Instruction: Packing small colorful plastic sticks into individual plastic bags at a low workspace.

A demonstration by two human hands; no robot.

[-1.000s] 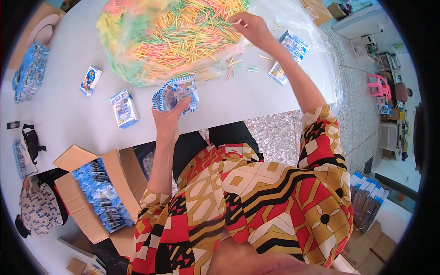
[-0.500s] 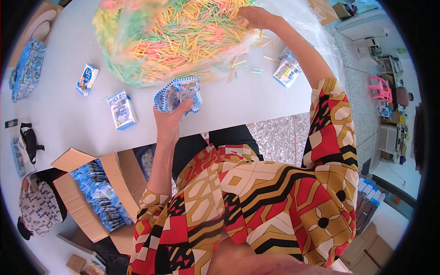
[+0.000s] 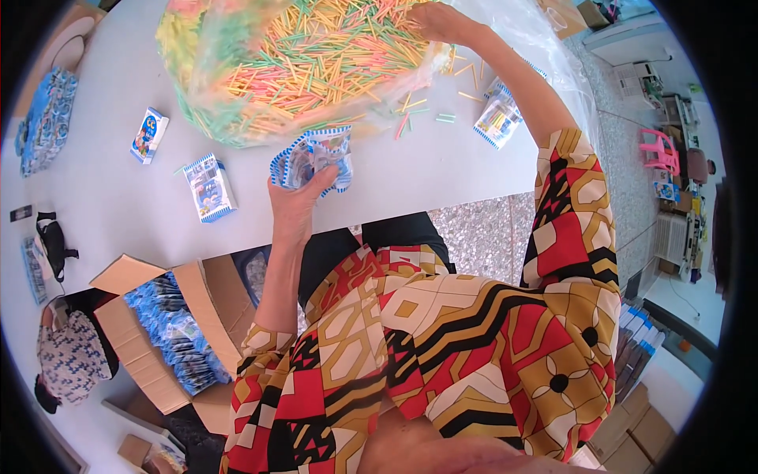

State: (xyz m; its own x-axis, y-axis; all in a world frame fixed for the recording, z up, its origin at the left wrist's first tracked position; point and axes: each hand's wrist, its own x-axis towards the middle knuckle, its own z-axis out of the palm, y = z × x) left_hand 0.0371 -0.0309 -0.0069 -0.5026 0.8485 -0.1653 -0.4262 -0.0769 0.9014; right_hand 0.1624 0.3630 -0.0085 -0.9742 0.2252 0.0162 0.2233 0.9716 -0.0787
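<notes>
At the near edge of the white desk (image 3: 118, 197), your left hand (image 3: 296, 207) is closed on a fanned bunch of small blue-and-white packets (image 3: 314, 158), held just above the desk surface, thumb side up against the packets. Your right hand (image 3: 442, 20) is stretched out to the far side, resting on top of the big heap of coloured sticks (image 3: 316, 59); fingers are curled into the sticks, but I can't tell whether they're actually pinching any. Hands are well apart, with the heap between them.

The heap sits in a clear plastic bag (image 3: 529, 47), which spreads open across the far half of the desk. Sticks are yellow, orange, green and pink, mixed. A few loose sticks (image 3: 426, 118) lie on the desk just right of the heap, between it and your right forearm.

Other packets on the desk: one filled packet (image 3: 497, 118) beside your right forearm, one flat packet (image 3: 209, 186) left of your left hand, one smaller packet (image 3: 148, 134) further left. A stack of blue packets (image 3: 47, 118) sits at the far left edge.

Below the desk on your left, an open cardboard box (image 3: 150, 332) holds more blue packets. A patterned bag (image 3: 71, 359) lies just left of the box.
</notes>
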